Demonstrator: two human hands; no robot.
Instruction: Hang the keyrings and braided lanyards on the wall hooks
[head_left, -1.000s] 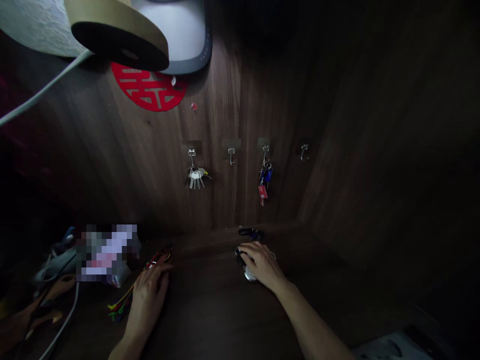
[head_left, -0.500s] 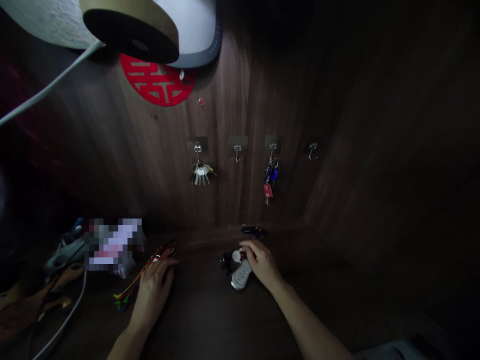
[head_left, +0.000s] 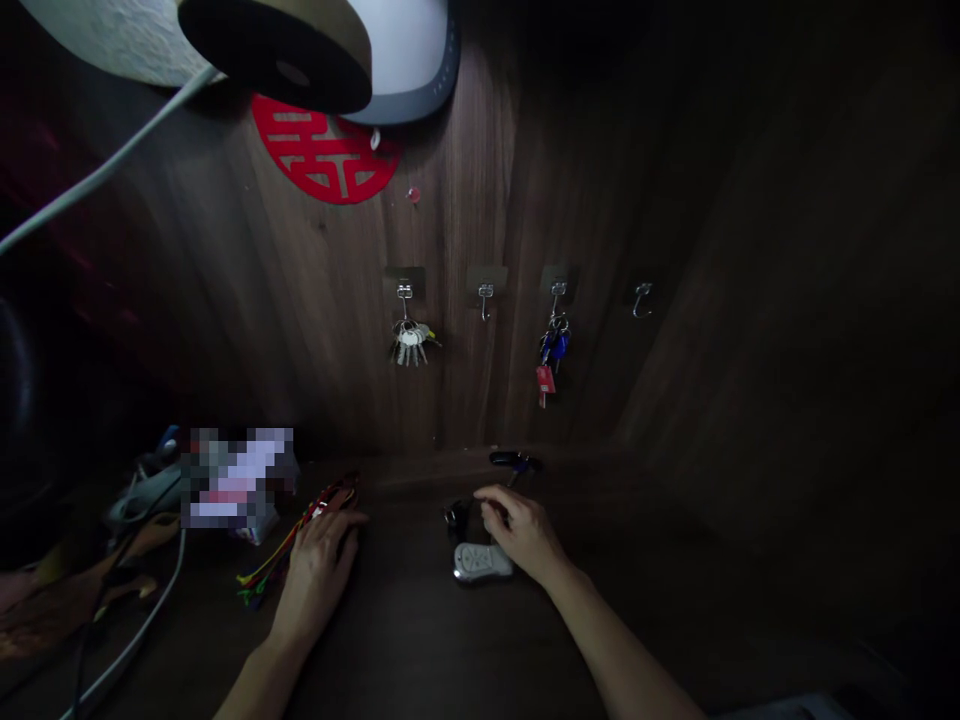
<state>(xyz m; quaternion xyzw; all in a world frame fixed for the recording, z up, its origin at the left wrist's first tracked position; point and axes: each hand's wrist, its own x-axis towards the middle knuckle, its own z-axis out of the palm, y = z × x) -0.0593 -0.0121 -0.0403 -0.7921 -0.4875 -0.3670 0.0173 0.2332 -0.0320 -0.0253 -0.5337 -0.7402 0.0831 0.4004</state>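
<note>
My right hand (head_left: 527,532) is low over the dark wooden surface, fingers curled in. A silver-grey remote key fob (head_left: 480,562) lies at its palm side, its right end running under the hand. What the fingertips pinch is mostly hidden. A small black object (head_left: 454,518) sits just left of those fingertips. Behind the hand lies a black item with a bit of blue (head_left: 515,461). My left hand (head_left: 321,560) rests palm down with fingers stretched out, touching or beside a bundle of coloured cords (head_left: 281,550).
On the back wall, several metal hooks hang in a row; one holds a bunch of keys (head_left: 409,340), another blue and red keys (head_left: 553,350). A red paper cutout (head_left: 330,160) is above. A blurred box (head_left: 238,485) and a white cable (head_left: 169,600) lie at left.
The key fob has swung from slanting to nearly level beneath my right hand. A white disc near the fingertips is out of sight now. My left hand stays by the cords. The view shifts slightly.
</note>
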